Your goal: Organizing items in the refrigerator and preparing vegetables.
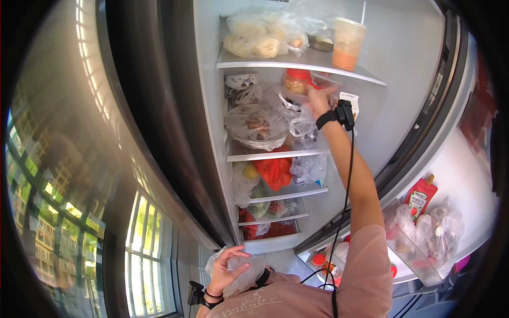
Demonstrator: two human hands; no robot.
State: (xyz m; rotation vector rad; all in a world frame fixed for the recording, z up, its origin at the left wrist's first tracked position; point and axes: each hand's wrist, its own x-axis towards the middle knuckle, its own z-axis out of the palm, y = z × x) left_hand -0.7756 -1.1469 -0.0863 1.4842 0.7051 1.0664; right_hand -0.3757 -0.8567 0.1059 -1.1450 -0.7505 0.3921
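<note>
My right hand reaches into the open refrigerator, onto its second shelf. Its fingertips are beside a red-lidded jar and a clear plastic container; whether they grip anything is hidden. Below the wrist lies a knotted clear plastic bag, and a white carton stands just right. Left of these sits a bowl covered in plastic film, with brown food inside. My left hand is low, near my body, its thumb and fingers apart. Behind it hangs a translucent plastic bag, its support unclear.
The top shelf bears bagged noodles and a plastic cup with a straw. Lower down are a red bag and other bagged food. The open right door holds a Heinz ketchup pouch. A black cable trails from my right wrist.
</note>
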